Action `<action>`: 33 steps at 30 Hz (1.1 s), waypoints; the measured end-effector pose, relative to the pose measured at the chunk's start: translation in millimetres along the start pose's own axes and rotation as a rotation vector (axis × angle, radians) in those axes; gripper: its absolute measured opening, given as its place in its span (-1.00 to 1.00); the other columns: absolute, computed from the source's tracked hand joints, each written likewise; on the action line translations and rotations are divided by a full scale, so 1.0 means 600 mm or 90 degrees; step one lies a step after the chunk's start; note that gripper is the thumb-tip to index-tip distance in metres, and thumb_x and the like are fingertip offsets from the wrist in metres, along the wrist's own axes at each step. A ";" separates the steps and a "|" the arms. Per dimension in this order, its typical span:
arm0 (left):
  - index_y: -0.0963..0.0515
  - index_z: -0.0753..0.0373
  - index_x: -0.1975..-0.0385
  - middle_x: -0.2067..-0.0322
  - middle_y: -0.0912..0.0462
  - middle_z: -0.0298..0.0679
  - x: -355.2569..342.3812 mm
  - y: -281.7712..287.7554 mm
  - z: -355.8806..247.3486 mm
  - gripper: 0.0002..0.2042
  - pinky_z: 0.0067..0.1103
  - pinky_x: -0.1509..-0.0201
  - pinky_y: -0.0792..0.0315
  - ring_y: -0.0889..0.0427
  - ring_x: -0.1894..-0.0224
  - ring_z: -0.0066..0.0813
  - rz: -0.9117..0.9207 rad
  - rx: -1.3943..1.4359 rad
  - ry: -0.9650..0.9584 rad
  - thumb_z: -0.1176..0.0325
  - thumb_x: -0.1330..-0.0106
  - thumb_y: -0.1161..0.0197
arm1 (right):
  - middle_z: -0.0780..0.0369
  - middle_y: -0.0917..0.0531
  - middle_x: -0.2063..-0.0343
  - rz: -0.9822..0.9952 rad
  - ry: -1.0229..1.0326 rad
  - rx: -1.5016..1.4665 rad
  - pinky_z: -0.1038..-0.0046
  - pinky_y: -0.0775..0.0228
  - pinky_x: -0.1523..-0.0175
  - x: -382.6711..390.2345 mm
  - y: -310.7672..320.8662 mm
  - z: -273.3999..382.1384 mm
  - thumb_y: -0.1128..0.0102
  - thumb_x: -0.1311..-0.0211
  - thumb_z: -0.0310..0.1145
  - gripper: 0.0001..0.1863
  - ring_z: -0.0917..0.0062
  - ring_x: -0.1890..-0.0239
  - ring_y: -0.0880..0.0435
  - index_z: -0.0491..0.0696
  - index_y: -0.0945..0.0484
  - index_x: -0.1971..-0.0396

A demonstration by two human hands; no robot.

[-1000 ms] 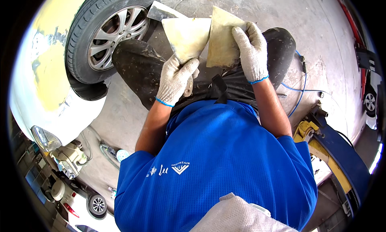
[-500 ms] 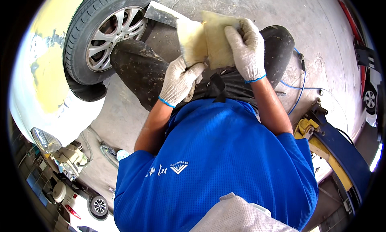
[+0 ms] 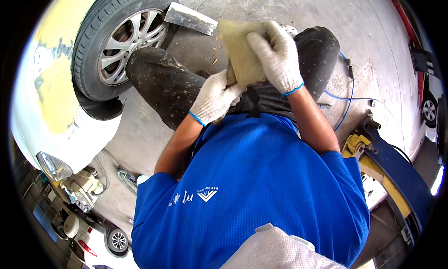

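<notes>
My right hand point(image 3: 279, 54), in a white knit glove with a blue cuff, grips a thin tan rectangular sheet point(image 3: 244, 57) with the thumb pressed on its face. The sheet is tilted above my lap, its surface stained yellowish. At its lower left, my gloved left hand point(image 3: 218, 93) is closed on a flat piece. Only a narrow brownish edge point(image 3: 230, 73) of that piece shows; the tan sheet covers the rest. The two hands are close together, with the left hand's fingers partly hidden.
Left of me stands a car with yellow-patched bodywork point(image 3: 58, 92) and a wheel point(image 3: 133, 43). A smeared flat plate point(image 3: 191, 18) lies beside the tyre. Yellowish flakes point(image 3: 215, 61) dot the concrete. At right are a blue hose point(image 3: 350, 99) and a blue-and-yellow lift part point(image 3: 392, 171).
The tan sheet and right hand have shifted left, across the pale-yellow piece in my left hand, which was beside it and is now mostly covered. My left hand has moved slightly right.
</notes>
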State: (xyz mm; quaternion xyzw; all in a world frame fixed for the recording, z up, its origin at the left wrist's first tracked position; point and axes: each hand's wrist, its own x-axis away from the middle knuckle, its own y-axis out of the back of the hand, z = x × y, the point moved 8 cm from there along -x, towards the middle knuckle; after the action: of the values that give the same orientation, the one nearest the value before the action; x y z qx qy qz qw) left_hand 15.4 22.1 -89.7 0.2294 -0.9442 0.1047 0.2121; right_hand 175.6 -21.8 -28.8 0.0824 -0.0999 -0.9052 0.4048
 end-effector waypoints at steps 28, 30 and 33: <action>-0.66 0.33 0.29 0.53 -0.68 -0.35 0.008 0.014 -0.045 -0.83 -0.65 0.45 -0.42 -0.53 0.53 -0.71 -0.095 -0.110 -0.110 0.39 -0.19 -0.40 | 0.12 -0.60 0.36 -0.043 0.020 0.020 0.44 -0.46 0.15 -0.004 0.015 0.003 -0.20 -0.22 -0.41 -0.71 0.54 0.30 -0.57 -0.20 -0.45 0.10; -0.65 0.36 0.26 0.49 -0.69 -0.30 0.005 0.010 -0.044 -0.81 -0.61 0.31 -0.48 -0.58 0.43 -0.68 -0.092 -0.165 -0.149 0.42 -0.17 -0.39 | 0.12 -0.59 0.37 -0.035 0.027 0.027 0.43 -0.46 0.15 -0.005 0.014 0.002 -0.20 -0.22 -0.41 -0.72 0.52 0.31 -0.58 -0.19 -0.45 0.11; -0.65 0.37 0.24 0.47 -0.70 -0.28 0.001 -0.013 -0.024 -0.79 -0.60 0.26 -0.49 -0.60 0.40 -0.65 -0.003 -0.136 -0.067 0.42 -0.17 -0.39 | 0.12 -0.59 0.39 -0.008 0.029 0.048 0.42 -0.47 0.17 0.000 0.007 0.010 -0.20 -0.22 -0.40 -0.72 0.50 0.33 -0.58 -0.18 -0.45 0.11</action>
State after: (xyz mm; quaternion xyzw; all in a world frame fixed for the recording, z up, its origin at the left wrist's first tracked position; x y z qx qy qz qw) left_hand 23.6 19.1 -75.7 0.2128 -0.9593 -0.0095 0.1856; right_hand 176.9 -23.9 -22.1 0.1184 -0.1240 -0.9014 0.3975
